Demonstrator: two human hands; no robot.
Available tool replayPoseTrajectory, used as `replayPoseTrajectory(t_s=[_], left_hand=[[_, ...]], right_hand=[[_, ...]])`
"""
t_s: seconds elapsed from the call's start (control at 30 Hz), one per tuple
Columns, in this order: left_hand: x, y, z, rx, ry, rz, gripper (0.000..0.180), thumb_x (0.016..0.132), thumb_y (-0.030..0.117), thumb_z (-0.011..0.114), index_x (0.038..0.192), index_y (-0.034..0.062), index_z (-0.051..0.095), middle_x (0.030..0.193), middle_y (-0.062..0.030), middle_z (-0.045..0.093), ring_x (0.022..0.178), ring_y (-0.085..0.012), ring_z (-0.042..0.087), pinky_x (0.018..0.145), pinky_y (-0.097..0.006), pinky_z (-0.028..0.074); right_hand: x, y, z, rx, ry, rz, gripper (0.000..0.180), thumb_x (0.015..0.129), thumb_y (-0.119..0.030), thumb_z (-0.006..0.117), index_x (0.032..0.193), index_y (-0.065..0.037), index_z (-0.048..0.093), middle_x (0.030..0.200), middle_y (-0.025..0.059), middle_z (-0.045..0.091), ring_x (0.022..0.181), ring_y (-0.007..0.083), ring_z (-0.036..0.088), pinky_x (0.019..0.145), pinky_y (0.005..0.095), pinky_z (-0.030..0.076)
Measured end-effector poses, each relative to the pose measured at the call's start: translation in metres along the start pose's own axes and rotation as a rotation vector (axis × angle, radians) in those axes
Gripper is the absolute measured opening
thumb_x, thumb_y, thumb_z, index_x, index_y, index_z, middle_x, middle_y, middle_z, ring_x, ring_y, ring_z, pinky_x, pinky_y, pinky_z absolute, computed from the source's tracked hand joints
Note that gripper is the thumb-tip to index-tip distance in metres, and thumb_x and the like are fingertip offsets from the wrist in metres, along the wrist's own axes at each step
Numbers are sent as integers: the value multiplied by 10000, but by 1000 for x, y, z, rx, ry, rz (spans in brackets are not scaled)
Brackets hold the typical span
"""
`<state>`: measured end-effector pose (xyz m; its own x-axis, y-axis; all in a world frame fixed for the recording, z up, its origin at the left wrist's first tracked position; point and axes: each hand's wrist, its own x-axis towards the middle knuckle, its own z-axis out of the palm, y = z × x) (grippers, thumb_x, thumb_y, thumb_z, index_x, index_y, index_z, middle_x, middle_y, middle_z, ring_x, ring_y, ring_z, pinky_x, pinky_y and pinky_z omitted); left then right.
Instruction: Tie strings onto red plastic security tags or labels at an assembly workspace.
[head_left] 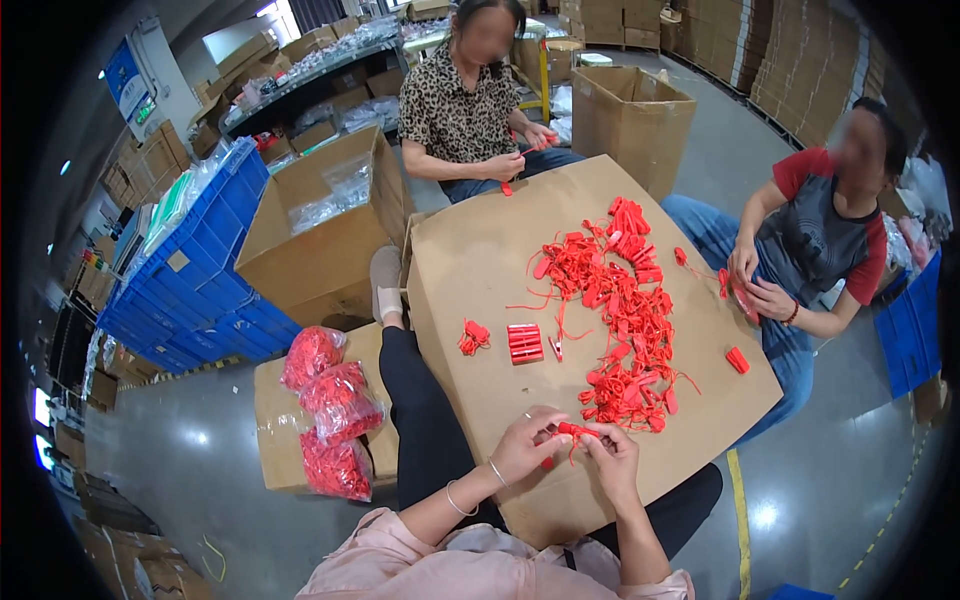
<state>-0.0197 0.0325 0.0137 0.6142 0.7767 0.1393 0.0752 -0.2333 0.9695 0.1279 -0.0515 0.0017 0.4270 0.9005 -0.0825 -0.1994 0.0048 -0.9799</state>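
Note:
Over the near edge of the cardboard work surface, my left hand and my right hand pinch a small red plastic piece with a red cord between their fingertips. The cord dangles below the fingers. Just beyond lies a long heap of similar red corded pieces. Left of the heap are a neat block of red pieces lined up side by side, a single piece and a little corded bunch. A small red bundle rests near the right edge.
Clear bags of red pieces lie on a low carton to my left. Beyond stand an open cardboard box and blue crates. Two people sit across and at right, red pieces in their hands. Another tall box stands behind.

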Motion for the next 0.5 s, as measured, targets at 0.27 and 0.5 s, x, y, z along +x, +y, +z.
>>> replayPoseTrajectory(t_s=[0.27,0.5], left_hand=[[6,4,-8,-432,-139,-230,269,846,76,593,1099,-6,554,963,-47,604,830,-84,573,740,-228,479],[11,24,-18,-374,-132,-257,262,837,49,596,1091,-6,558,919,-41,611,790,-78,575,722,-215,483]], right_hand=[[-1,-13,18,96,-62,9,188,796,-38,634,980,-11,608,828,27,625,723,97,576,619,234,462],[-5,20,16,-479,-389,-112,122,807,-103,627,911,-42,644,754,35,559,643,92,512,603,245,434]])
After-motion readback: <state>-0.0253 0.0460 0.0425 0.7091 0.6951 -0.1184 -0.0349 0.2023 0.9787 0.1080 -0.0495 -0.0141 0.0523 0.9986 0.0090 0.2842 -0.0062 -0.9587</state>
